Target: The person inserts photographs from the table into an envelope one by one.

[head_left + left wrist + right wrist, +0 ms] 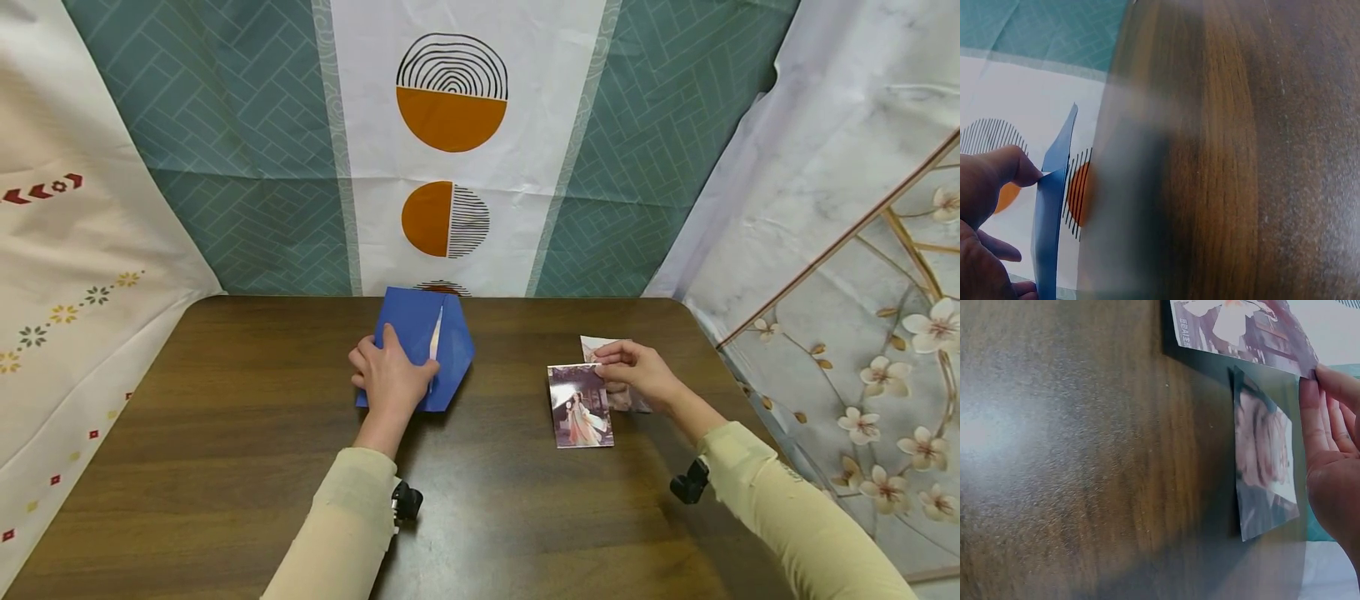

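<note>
Left hand (392, 372), thumb and fingers gripping envelope (455, 354); right hand (636, 373) pinching photo (579, 412) at far right corner, second photo (1264, 450) beneath.

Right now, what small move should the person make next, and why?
Probably carry the held photo left toward the blue envelope: the right hand pinches that photo by a corner, while the left hand holds the envelope, its opening gaping.

We see the right hand (1338, 465) pinching a corner of a photo print (1244, 331); small white characters (1184, 332) show near one edge. We note a second print (1263, 450), just beside the hand, on the brown wooden table (1085, 456). Bright glare (982, 432) at left; teal cloth (1319, 530) behind hand.
</note>
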`<state>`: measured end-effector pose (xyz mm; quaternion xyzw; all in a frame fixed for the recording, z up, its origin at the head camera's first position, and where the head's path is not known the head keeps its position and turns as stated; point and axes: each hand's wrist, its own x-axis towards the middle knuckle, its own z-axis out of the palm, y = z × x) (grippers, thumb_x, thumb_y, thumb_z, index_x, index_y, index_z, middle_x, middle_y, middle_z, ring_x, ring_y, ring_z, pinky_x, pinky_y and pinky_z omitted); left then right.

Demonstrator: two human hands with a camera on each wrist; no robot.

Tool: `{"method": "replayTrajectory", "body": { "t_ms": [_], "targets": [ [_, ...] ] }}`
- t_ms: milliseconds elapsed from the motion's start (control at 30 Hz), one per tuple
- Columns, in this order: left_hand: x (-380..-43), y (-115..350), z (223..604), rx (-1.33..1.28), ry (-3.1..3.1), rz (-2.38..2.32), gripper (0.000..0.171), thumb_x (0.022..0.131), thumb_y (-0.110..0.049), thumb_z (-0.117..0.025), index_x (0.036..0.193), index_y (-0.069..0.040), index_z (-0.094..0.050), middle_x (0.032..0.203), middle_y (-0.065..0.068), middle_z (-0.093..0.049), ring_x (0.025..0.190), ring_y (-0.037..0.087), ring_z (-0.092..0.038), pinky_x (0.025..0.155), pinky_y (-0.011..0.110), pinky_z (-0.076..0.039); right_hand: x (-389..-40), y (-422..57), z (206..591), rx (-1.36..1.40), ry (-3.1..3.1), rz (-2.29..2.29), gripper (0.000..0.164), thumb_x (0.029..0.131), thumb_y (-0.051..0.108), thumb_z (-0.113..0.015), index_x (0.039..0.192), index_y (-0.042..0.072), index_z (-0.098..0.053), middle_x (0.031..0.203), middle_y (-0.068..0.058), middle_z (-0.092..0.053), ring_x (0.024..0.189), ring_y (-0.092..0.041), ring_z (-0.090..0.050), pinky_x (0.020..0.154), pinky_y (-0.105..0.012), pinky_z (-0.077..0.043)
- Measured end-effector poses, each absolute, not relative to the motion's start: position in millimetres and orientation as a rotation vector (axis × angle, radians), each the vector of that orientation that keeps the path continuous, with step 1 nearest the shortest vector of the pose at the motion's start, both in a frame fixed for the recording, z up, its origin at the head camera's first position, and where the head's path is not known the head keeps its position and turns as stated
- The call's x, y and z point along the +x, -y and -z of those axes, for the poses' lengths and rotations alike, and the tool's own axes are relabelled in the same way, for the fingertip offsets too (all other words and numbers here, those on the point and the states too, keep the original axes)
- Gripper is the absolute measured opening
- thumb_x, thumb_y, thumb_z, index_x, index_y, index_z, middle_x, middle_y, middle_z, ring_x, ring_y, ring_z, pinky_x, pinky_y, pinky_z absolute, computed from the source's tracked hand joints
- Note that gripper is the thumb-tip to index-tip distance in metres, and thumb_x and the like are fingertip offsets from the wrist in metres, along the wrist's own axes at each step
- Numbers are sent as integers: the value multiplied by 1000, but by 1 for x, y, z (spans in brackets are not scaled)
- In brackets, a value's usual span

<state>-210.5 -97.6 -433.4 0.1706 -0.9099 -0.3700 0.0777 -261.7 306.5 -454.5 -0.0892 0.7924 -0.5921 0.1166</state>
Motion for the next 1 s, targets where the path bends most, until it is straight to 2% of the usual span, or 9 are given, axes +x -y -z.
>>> {"method": "replayTrajectory", "body": {
  "t_ms": [233,400,500,667,833,1000],
  "targets": [
    [-210,97,432,506,2717,1106,101,88,-35,-85,165,2,-32,155,37,-31,144,51,-23,103,70,-31,-269,-300,448,-224,-2243,1801,37,101,3,-72,130,-15,-57,97,6,-75,88,-9,-68,80,-26,-57],
    [-209,95,430,499,2724,1107,101,88,-35,-85,165,2,-31,155,37,-30,144,51,-22,103,71,-32,-276,-287,442,-208,-2117,1924,20,103,1,-69,122,-3,-65,99,4,-75,95,-8,-71,89,-24,-59],
    [-209,94,429,499,2724,1111,101,88,-35,-85,166,2,-31,156,37,-30,145,51,-22,103,71,-31,-280,-276,439,-205,-2051,1982,16,104,-1,-66,119,2,-66,101,3,-74,96,-8,-71,91,-24,-58],
    [-208,93,428,500,2727,1112,101,89,-35,-85,166,2,-31,156,36,-29,145,50,-21,104,70,-31,-285,-254,434,-220,-2000,2006,16,104,-2,-65,119,2,-65,102,4,-74,97,-8,-71,90,-23,-58],
    [-207,90,428,498,2723,1127,101,88,-35,-85,165,2,-32,156,36,-30,145,50,-21,105,70,-30,-293,-226,432,-230,-2008,1978,22,104,-2,-65,125,-6,-61,101,5,-74,97,-7,-70,91,-24,-58],
    [-207,86,427,504,2715,1135,102,88,-36,-86,166,1,-32,156,36,-30,145,50,-21,106,70,-30,-303,-197,432,-255,-1995,1973,22,103,-4,-66,124,-7,-61,99,4,-75,95,-8,-71,89,-26,-59]
  ]
}}
